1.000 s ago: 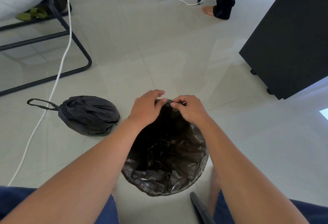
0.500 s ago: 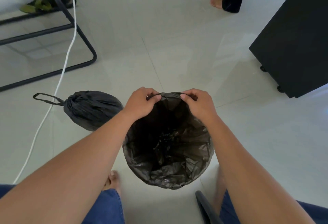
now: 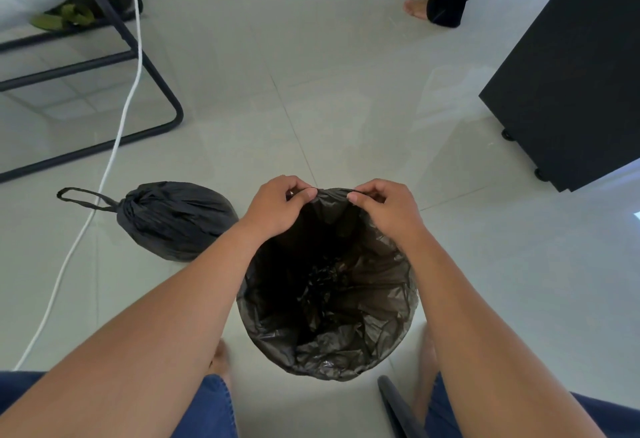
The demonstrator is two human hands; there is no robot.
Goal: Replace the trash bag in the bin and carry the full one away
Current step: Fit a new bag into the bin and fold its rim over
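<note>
Far rim of thin black plastic liner bag [image 3: 332, 316] was pinched by left hand [image 3: 277, 207] and right hand [image 3: 388, 209], thumb against curled fingers, hands near each other. Liner was seen spread open over round bin, crumpled inside; bin body hidden by liner. Tied full black drawstring trash bag [image 3: 176, 219] was laid on glossy pale tiled floor [image 3: 346, 91], just left of bin, loop handle touching white cable [image 3: 117, 139]. No legible writing was found.
</note>
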